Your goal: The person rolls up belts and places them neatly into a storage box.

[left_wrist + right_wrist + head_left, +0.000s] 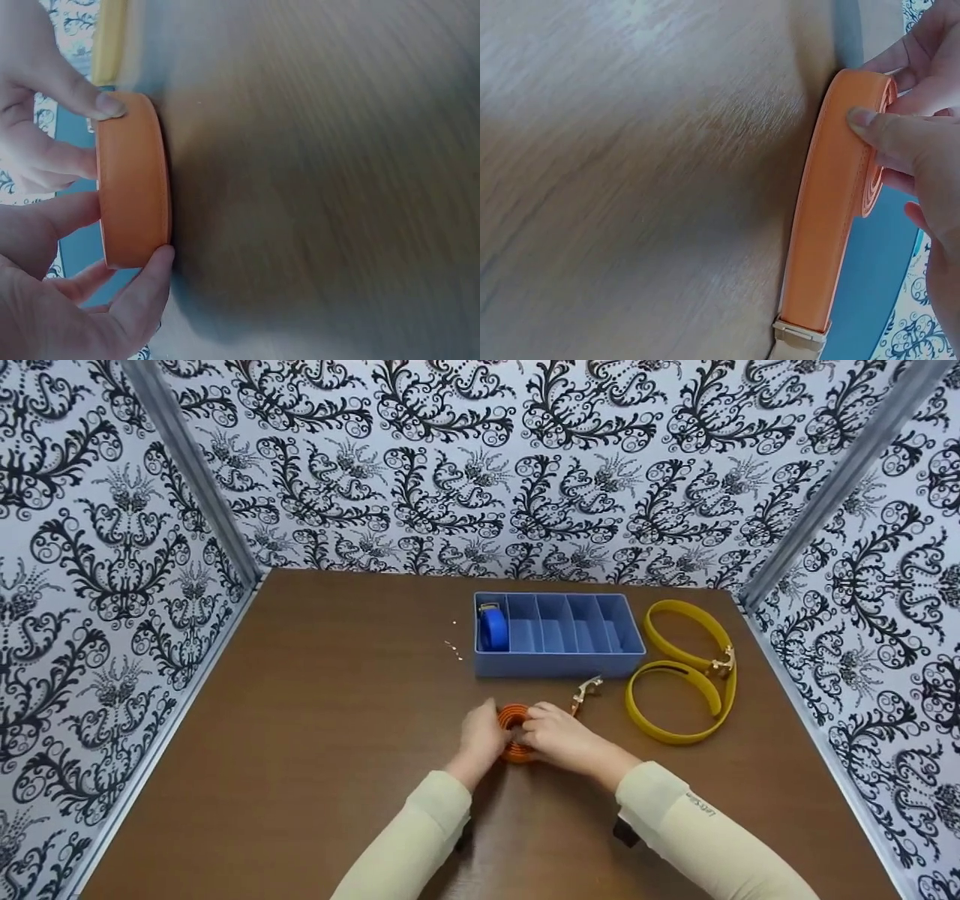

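Note:
An orange belt [513,711] stands on its edge on the table, wound into a coil of several turns. My left hand [482,733] grips the coil's left side, thumb and fingers around the strap in the left wrist view. On the opposite side my right hand [559,735] pinches the coil, its thumb pressed on the outer face of the strap [832,195] in the right wrist view. A short straight end leads out from the coil to a gold buckle [587,688]. Fingers of both hands partly cover the coil's centre.
Behind the hands is a blue divided box [559,664], with a coiled blue belt [494,630] in its leftmost compartment. A yellow belt [679,735] lies in loose loops to the right. Small pale specks [454,651] dot the brown table [337,697]. Patterned walls enclose it.

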A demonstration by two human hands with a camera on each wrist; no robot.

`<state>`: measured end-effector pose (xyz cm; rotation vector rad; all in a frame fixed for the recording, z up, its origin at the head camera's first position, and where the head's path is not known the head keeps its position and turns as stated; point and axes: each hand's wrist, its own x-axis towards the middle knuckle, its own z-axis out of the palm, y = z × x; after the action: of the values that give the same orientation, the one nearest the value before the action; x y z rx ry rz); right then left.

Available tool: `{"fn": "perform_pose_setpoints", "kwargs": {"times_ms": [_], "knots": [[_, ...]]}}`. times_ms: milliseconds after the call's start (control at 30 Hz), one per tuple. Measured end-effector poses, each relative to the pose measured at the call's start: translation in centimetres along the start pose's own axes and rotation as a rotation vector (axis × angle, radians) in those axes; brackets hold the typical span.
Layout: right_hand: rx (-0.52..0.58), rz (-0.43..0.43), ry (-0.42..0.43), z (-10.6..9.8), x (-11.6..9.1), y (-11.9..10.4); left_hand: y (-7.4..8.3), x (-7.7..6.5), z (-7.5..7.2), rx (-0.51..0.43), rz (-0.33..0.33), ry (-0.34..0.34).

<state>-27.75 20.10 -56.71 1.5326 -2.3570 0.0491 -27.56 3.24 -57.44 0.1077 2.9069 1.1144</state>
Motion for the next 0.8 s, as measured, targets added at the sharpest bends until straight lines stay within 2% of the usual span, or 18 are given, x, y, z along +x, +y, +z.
{"fn": "perform_pose_setpoints", "kwargs": {"times_ms": [167, 333, 567, 800], "knots": [[0.083, -0.020, 0.007, -0.1, -0.7, 1.1, 0.6, 0.5, 0.1, 0.083, 0.007, -0.046], [0.112, -0.020, -0.020, -0.8, -1.4, 2.4, 0.7, 0.9, -0.1, 0.105, 0.023, -0.083], [0.056, 0.006, -0.103, -1.5, -1.4, 2.9, 0.9, 1.1, -0.1, 0.143, 0.158, -0.150], [0.017, -0.023, -0.092, -1.2, -0.9, 2.7, 0.5, 1.6, -0.1, 0.115, 0.258, -0.160]]}}
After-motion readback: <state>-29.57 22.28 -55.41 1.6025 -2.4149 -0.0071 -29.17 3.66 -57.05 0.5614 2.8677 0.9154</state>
